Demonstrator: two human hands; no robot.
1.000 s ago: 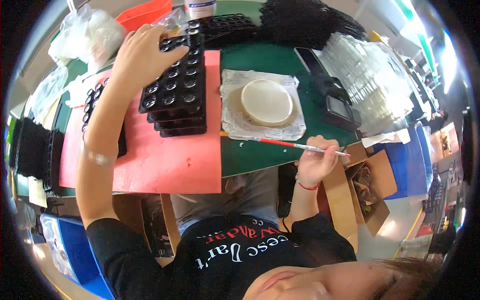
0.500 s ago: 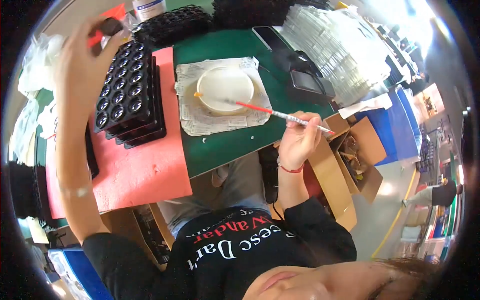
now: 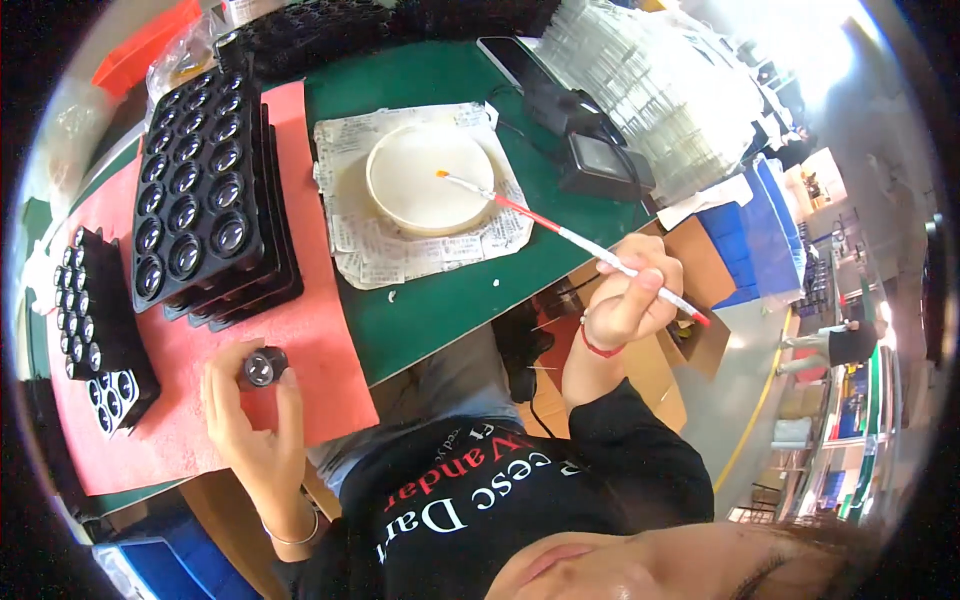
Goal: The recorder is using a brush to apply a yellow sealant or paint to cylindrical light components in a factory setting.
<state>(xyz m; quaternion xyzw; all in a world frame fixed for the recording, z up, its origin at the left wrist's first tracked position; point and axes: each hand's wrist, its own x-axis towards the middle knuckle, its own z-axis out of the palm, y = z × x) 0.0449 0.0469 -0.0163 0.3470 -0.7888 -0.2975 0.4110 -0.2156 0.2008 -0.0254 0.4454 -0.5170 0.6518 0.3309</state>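
Left grip (image 3: 258,450) around lens (image 3: 261,368), bare mat (image 3: 335,395) rightward to edge.

Small round dark piece (image 3: 262,367) with a clear, glossy face turned up, pinched in your left hand (image 3: 256,445) over the pink sheet (image 3: 325,350), slim red-and-white brush (image 3: 590,247) slanting from your right hand (image 3: 640,290), orange tip over the white dish (image 3: 415,200)

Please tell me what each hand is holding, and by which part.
The left hand pinches a black-rimmed lens by its sides; the right hand grips a paintbrush by the rear of its handle.
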